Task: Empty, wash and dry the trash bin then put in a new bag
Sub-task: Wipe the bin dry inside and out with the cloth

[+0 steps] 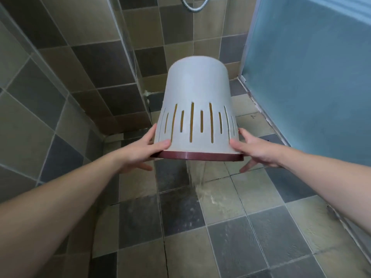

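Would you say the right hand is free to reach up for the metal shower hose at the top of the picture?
Probably not yet. The right hand grips one side of the upturned grey slotted trash bin while water pours out, and the left hand grips the other side. The metal shower hose hangs well beyond the bin.

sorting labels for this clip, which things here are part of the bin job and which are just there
In the job: trash bin held upside down, left hand, right hand, water pouring out.
Just there: shower hose, blue door, floor tiles.
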